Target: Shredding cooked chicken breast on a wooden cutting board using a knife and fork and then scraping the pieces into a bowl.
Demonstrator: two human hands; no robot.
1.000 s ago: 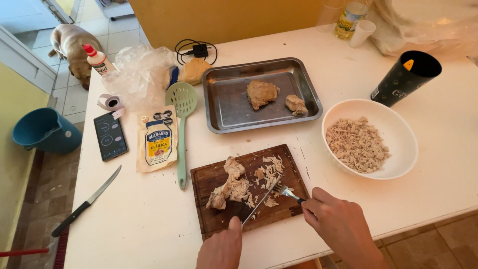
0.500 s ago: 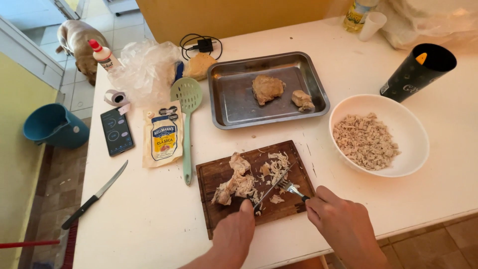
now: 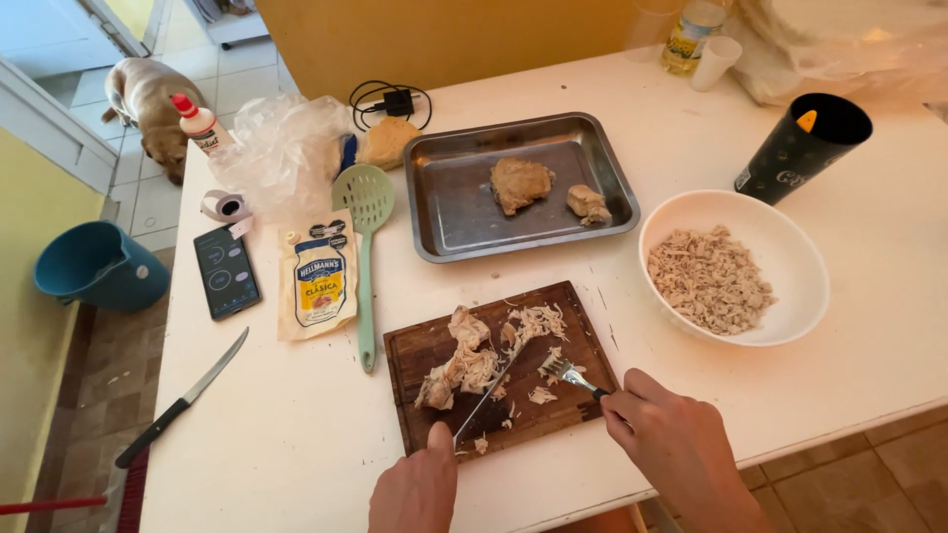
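White bowl, right side of table: holds a heap of finely shredded pale meat. Metal baking tray, far centre: two cooked meat pieces inside, a larger one and a smaller one just to its right, apart from each other. Black cup far right, tilted look from this angle; contents not visible. Blue bucket on the floor, far left.

Wooden cutting board, near centre of table. On it a lump of cooked chicken, pale, partly pulled into strands; loose shreds scattered toward the board's far right corner and around the fork tines.

Left hand, near edge: fingers curled around the handle of a table knife, thumb along the top; blade runs diagonally up across the board, touching the chicken lump. Right hand: closed around the handle of a fork, tines resting among shreds on the board's right half.

Left of the board: green slotted spatula, a mayonnaise pouch, a phone, and a black-handled knife lying well apart.
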